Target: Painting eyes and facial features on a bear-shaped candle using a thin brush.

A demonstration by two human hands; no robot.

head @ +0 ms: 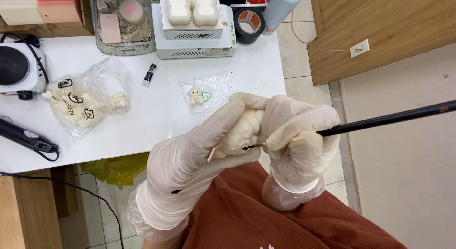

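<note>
Both hands wear white gloves and meet over my lap, off the table's near edge. My left hand [190,158] is wrapped around a small cream figurine [240,132] with a lumpy surface. My right hand [297,139] grips a long black paintbrush [389,118], whose handle runs out to the right. The brush's fine tip touches the figurine's lower right side.
The white table [156,111] carries a clear bag of cream figurines [80,104], a small bag with one figurine [199,94], a black tube [149,74], a hotplate [16,66], a white machine with two moulds [194,28], a tape roll [249,23] and a black tool [26,137]. A wooden cabinet [380,30] stands at right.
</note>
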